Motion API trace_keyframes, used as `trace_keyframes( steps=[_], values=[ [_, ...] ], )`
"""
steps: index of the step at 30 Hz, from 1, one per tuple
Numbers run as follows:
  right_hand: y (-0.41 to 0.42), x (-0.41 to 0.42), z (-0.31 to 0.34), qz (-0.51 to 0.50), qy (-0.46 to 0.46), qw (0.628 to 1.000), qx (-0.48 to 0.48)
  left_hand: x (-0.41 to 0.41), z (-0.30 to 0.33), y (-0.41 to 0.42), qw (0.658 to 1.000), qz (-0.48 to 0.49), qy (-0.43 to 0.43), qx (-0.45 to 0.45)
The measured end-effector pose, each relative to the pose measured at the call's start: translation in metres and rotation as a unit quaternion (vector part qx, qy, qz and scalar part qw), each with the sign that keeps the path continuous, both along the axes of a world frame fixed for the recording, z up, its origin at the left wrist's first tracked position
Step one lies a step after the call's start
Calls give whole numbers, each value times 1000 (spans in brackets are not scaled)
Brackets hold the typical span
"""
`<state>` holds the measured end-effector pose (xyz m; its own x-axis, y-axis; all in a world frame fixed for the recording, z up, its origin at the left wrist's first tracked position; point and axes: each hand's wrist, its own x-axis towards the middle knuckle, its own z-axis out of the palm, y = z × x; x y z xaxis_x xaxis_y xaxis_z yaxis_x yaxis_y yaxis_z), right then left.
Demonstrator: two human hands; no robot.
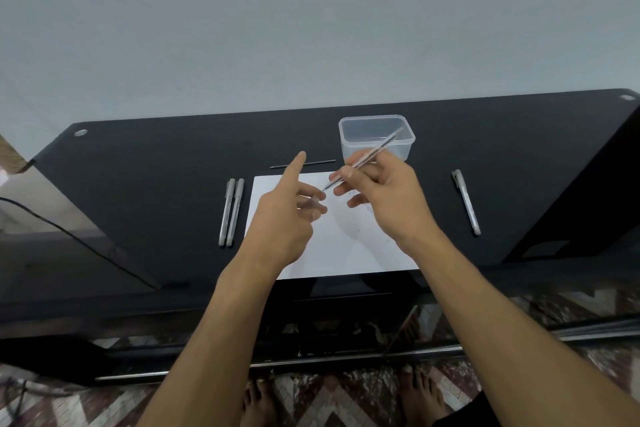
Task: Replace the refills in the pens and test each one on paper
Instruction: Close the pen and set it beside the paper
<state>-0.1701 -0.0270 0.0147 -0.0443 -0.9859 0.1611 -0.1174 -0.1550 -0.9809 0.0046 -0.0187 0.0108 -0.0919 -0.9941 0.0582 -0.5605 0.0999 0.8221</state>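
Pen in my right hand is a clear one, pinched between thumb and fingers near its tip, with the tip pointing down and left toward my left hand and the back end slanting up and right across the front of the box. It is held in the air above the far part of the paper. My left hand is just beside the tip, forefinger stretched out and pointing away from me, the other fingers curled in; something small and clear seems to sit in those curled fingers, but I cannot tell what it is or whether I am truly gripping it.

Paper lies white at the middle of the near edge of the tabletop, with a few dark scribbles near its far right part, partly hidden by my right hand. A thin dark refill lies on the tabletop just beyond the paper's far edge, partly behind my left forefinger. Two pens lie side by side, touching, just left of the paper. One more pen lies alone well to the right of it. The box, clear plastic with no lid on, stands toward the far edge, right of the middle.

My bare feet show on the patterned floor below.
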Motion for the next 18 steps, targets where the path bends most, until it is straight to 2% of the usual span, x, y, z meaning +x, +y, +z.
trace_keyframes(
  steps=[4, 6, 10, 14, 18],
  values=[
    [-1, 2, -4, 25, 37, 999, 5, -3, -1, 2, 998, -12, 54, 1],
    [-1, 4, -7, 33, 55, 998, 14, -4, 0, 3, 998, -21, 55, -14],
    [-1, 7, -10, 41, 90, 995, 10, -4, 5, 4, 999, -6, 22, -25],
    [-1, 5, -9, 42, 87, 995, 11, -2, 7, 6, 997, 33, -53, -55],
    [-2, 6, -9, 45, 87, 995, 22, 0, 8, 7, 997, 31, -62, -39]
  ],
)
